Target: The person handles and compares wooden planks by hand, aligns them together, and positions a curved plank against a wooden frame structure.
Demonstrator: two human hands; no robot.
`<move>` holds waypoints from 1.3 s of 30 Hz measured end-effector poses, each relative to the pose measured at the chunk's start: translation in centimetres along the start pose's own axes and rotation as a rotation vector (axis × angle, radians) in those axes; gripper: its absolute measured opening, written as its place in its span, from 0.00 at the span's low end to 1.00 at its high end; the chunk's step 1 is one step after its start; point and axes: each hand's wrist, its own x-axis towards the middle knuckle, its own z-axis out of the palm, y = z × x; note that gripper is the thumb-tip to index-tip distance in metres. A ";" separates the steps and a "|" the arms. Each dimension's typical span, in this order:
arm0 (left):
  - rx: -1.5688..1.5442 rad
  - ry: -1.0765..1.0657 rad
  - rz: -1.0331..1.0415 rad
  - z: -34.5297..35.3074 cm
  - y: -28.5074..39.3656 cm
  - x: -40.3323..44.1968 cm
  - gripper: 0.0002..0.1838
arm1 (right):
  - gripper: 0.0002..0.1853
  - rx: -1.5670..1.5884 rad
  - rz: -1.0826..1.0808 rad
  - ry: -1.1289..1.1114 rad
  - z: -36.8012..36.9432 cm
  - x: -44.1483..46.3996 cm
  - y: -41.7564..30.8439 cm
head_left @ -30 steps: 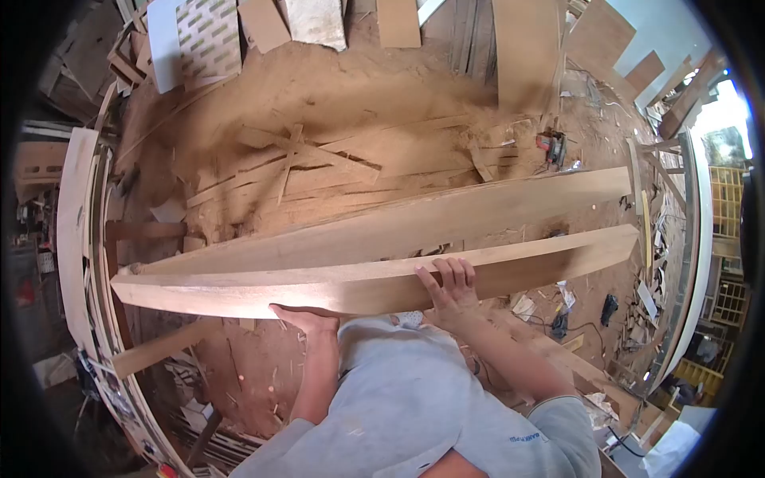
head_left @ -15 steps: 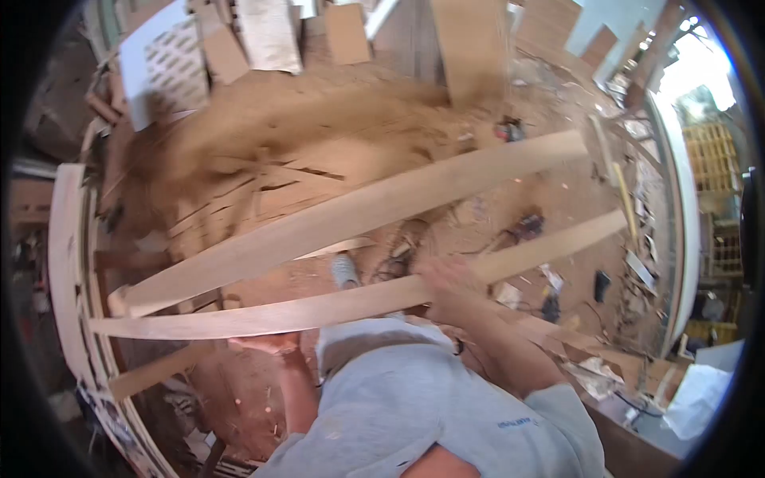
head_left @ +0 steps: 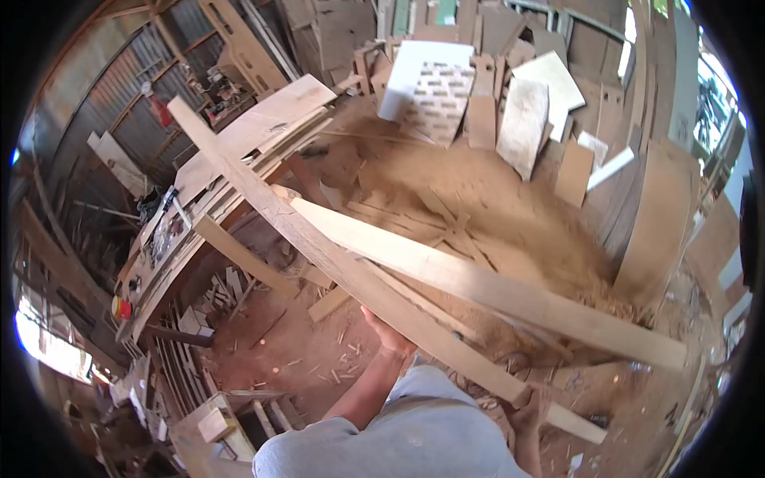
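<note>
A long, narrow wooden plank [head_left: 279, 219] slants across the view from upper left to lower right, raised above the floor. My left hand [head_left: 388, 334] supports it from the near edge, with its fingers partly hidden beneath the wood. Farther down, my right hand [head_left: 526, 410] is closed around the plank. A pale length of wood [head_left: 575, 422] shows beyond that hand and looks like the same plank continuing. A second, wider board [head_left: 478, 275] lies just past the held plank, and its left end passes close behind it.
On the left, a workbench [head_left: 231, 159] carries stacked boards, and the plank's far end reaches over it. Sawdust [head_left: 510, 207] is heaped on the floor. Offcuts and panels, including a white patterned panel [head_left: 426, 88], lean at the back. A wooden stool-like frame [head_left: 219, 422] stands lower left.
My view has swung left, bringing the workbench into sight. The held plank has gone from nearly level across the view to a steep slant, its left end now up over the bench. Both hands stay on it.
</note>
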 end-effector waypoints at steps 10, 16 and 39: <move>0.077 -0.765 0.112 9.3 2.3 0.2 0.56 | 0.37 0.058 -0.001 0.182 4.8 0.8 -0.9; 0.226 -0.853 0.106 13.4 2.8 0.8 0.57 | 0.34 0.124 0.028 0.223 8.8 2.1 -1.2; 1.200 -0.841 0.189 21.2 2.9 -1.0 0.51 | 0.55 1.466 -0.319 0.268 -13.4 25.3 -10.0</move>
